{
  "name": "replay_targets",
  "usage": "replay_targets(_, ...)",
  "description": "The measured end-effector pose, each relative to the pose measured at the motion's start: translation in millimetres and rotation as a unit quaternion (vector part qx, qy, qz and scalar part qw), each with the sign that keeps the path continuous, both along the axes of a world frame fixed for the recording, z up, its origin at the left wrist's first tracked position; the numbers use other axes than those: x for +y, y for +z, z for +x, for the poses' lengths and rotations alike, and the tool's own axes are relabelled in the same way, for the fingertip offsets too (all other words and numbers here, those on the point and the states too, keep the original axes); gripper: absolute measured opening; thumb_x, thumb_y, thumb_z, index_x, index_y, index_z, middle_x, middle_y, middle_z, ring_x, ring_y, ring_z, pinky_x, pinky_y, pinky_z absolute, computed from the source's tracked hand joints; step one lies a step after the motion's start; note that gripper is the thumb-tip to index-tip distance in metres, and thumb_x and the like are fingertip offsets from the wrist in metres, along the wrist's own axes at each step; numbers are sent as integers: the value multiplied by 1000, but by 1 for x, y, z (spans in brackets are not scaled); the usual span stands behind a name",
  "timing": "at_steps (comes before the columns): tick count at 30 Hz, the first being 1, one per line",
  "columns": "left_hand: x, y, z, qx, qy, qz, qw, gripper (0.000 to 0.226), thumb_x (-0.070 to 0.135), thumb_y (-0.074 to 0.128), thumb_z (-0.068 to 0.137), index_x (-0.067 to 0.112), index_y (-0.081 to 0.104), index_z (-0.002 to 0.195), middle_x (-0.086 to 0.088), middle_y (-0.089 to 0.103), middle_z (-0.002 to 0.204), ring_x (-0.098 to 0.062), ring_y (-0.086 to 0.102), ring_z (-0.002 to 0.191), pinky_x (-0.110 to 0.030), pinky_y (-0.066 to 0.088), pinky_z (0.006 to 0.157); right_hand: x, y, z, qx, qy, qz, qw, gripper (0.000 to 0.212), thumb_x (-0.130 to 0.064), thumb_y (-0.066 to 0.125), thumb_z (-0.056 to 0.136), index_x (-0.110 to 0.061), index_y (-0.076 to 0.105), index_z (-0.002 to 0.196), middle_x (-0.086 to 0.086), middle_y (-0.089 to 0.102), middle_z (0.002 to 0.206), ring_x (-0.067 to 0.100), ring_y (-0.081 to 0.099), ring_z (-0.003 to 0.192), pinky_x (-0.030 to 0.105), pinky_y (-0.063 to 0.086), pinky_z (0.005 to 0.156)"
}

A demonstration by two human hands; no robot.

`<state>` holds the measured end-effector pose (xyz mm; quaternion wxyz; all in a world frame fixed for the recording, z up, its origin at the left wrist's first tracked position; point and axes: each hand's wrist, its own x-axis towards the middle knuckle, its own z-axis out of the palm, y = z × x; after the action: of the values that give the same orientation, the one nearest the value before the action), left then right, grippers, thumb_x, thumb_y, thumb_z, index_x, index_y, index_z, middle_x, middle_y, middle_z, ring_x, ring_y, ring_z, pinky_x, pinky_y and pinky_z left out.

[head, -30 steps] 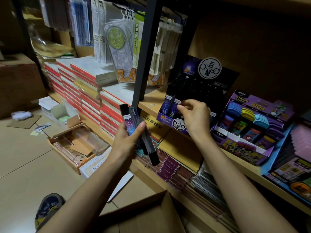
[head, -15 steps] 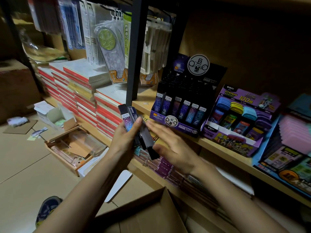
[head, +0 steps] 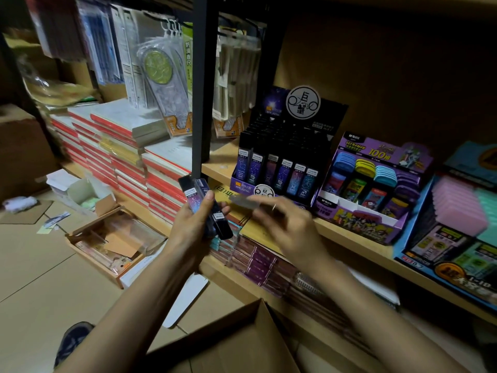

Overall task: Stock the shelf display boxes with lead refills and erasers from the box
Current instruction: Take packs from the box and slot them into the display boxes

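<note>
A: Containers first, pls. What's beyond the hands?

B: Three display boxes on the shelf. The dark display box sits just past the right hand, up and away from its fingertips. Front row holds six upright refill cases w/ star patterns. Rows behind show black caps.

A: Further out?

B: Out to the right of the right hand is the purple display box. It holds colourful cases in stepped rows, w/ blue, yellow, teal and purple caps at the back. Past that, at the frame edge, is the blue display box w/ pink and mint packs.

A: The stock box?

B: The cardboard box is below both forearms, nearest the person. One flap stands up. The inside is too dark to read.

A: Left hand?

B: The left hand is curled round a bundle of lead refills, thumb across the front. The cases are tilted, top ends pointing up-left. The bundle is in mid-air, below and left of the dark display box, not touching it.

A: Right hand?

B: It's just beside the left, fingers stretched toward the bundle. Heavy motion blur. There's a grey smear at the fingertips, maybe a single case, but I can't tell whether it's pinching anything or just reaching.
</note>
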<state>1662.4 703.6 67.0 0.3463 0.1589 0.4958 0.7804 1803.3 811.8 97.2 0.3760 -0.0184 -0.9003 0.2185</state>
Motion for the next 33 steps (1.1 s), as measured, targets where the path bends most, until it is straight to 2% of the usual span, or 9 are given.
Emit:
replay_targets(2,0,-1,-2,34,5,-1,999,26,33,52,89,10,55,101,-2,68,76,-9,67,72,-23,55,61,13,14,-3,33,-93,-112,989,20,-21,54,94,-6,64,83,-15,51,59,-5,49,48,6,33,45)
replay_targets(4,0,-1,-2,57,8,0,998,25,32,52,91,12,53,105,2,68,71,-8,67,71,-22,55,61,34,29,-6,42,-159,-133,977,22,-25,53,94,-11,58,78,-11,45,53,2,43,42,13,26,38)
replay_targets(7,0,-1,0,68,17,1,998,26,31,53,91,12,51,110,2,67,75,-7,68,71,-23,56,60,55,47,-15,23,-172,-108,979,17,-26,53,95,-10,59,89,-4,60,70,6,56,60,23,41,52)
replay_targets(13,0,1,4,64,14,4,998,35,27,53,91,7,48,120,-5,64,84,-7,68,70,-22,56,59,60,53,-37,-85,-151,-85,981,19,-22,56,94,-6,65,96,5,68,82,15,64,73,30,51,66)
replay_targets(15,-1,1,4,66,8,3,998,38,27,53,91,6,47,122,-7,62,88,-8,68,71,-22,55,58,60,53,-41,-112,-150,-108,976,17,-21,56,93,-7,66,95,10,69,82,18,66,73,34,53,64)
replay_targets(18,-2,2,5,75,1,-4,997,36,28,54,90,9,48,121,-9,63,92,-10,68,74,-24,56,58,61,56,-43,-111,-140,-170,969,12,-18,56,94,-9,63,91,11,69,84,20,68,72,28,53,58)
replay_targets(21,-2,2,7,79,5,-8,997,33,29,55,89,12,50,117,-6,64,88,-9,67,74,-24,57,62,63,60,-43,-118,-141,-215,959,16,-16,56,94,-2,64,91,17,69,87,26,68,74,34,54,64)
replay_targets(25,-2,3,8,81,4,-13,997,41,33,56,84,12,49,118,-7,65,91,-11,67,77,-25,57,63,65,62,-42,-143,-155,-202,956,22,-19,54,94,0,63,89,19,69,84,29,69,77,41,56,72)
replay_targets(33,-4,4,7,76,3,3,997,44,35,58,79,13,50,117,-4,65,87,-8,68,73,-25,57,61,66,50,-46,-160,-184,-186,952,23,-19,56,93,-5,59,76,17,69,76,17,69,66,32,56,65)
